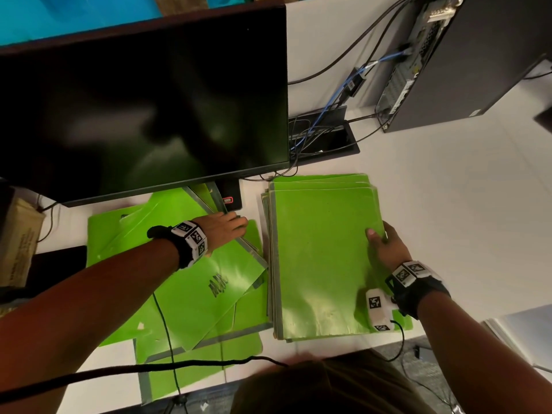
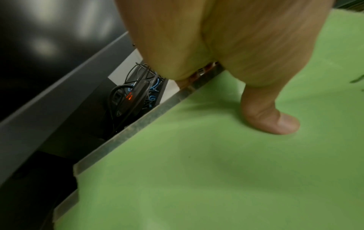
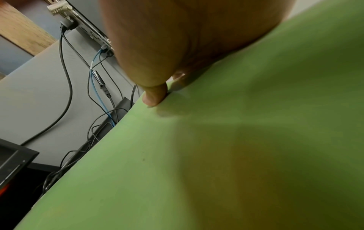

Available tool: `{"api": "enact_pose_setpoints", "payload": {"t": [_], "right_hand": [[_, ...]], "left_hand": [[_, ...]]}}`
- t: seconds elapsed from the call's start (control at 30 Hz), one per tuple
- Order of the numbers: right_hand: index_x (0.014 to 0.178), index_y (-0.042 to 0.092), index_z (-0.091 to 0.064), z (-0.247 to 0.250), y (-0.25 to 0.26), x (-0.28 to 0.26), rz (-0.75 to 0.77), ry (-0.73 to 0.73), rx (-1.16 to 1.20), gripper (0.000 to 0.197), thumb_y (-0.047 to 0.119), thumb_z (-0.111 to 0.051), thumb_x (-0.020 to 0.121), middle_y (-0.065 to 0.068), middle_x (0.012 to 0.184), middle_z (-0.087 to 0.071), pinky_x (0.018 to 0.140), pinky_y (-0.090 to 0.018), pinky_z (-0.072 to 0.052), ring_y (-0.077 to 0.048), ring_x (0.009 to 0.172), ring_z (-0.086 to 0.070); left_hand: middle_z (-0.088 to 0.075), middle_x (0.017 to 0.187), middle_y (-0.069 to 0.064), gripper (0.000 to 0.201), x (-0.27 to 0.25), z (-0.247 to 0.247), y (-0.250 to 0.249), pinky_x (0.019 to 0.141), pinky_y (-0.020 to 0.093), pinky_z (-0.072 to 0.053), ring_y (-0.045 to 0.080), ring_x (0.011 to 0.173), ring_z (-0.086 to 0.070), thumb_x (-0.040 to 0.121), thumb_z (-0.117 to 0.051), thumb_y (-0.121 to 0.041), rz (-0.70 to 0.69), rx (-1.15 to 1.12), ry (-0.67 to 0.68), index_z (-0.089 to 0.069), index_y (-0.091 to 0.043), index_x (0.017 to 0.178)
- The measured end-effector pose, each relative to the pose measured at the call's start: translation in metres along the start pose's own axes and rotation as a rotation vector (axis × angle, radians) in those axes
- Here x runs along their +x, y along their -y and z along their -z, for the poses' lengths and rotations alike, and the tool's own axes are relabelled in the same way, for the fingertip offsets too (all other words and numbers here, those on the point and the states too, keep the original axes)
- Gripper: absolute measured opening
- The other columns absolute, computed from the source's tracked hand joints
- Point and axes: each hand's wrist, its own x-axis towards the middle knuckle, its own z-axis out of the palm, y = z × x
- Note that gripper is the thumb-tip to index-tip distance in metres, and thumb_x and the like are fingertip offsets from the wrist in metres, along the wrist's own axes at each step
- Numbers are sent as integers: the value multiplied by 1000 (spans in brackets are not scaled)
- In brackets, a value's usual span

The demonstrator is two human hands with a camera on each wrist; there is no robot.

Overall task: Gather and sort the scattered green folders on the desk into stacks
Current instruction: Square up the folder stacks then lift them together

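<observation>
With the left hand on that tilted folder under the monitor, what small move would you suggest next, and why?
Probably lift the tilted folder with the left hand, which grips its grey-taped edge, and carry it onto the neat stack that the right hand holds at its right edge. The folder lies askew on the loose pile.

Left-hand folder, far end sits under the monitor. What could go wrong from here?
1. Left hand grips the top loose folder near the monitor stand; pulling could snag there.
2. The messy pile beneath may shift.
3. Right hand pinches the neat stack's top folder; letting go may skew it.
</observation>
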Motion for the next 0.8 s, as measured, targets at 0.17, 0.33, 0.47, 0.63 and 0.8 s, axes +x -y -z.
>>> {"api": "enact_pose_setpoints", "payload": {"t": [0.17, 0.33, 0.47, 0.63, 0.8], "right_hand": [[144, 23, -33, 0, -2, 1, 9, -1, 1, 58, 46, -48, 93, -13, 128, -60, 95, -38, -45, -33, 111, -59], [144, 24, -32, -1, -4, 3, 15, 11, -8, 59, 47, -48, 92, -13, 130, -58, 97, -43, -46, -33, 111, -59], [145, 22, -32, 1, -2, 2, 16, 23, -9, 58, 45, -47, 93, -13, 133, -56, 97, -41, -44, -34, 114, -57], [144, 21, -32, 1, -4, 4, 39, 29, -31, 58, 45, -46, 94, -14, 132, -57, 96, -40, -45, -34, 112, -58], [144, 18, -31, 1, -5, 3, 51, 30, -65, 59, 46, -44, 94, -15, 130, -58, 92, -37, -44, -35, 111, -59]], "left_hand": [[-38, 144, 3, 85, -12, -2, 5, 110, 35, -27, 22, 128, -32, 68, -80, -33, 0, 1, 22, -34, -15, 137], [-62, 119, 4, 77, -33, 15, 9, 95, 33, -35, 23, 108, -54, 66, -81, -34, -65, -47, 152, -40, -20, 129], [-64, 115, 4, 62, -63, 30, 0, 98, 36, -38, 25, 105, -56, 66, -77, -45, -140, 20, 205, -54, -20, 118], [-61, 111, -2, 53, -101, 54, -8, 93, 31, -40, 19, 106, -52, 69, -71, -51, -51, -165, 111, -56, -26, 113], [-65, 80, -36, 61, -155, 100, 12, 70, 7, -45, -17, 77, -59, 49, -86, -48, 229, -748, -359, -59, -58, 103]]}}
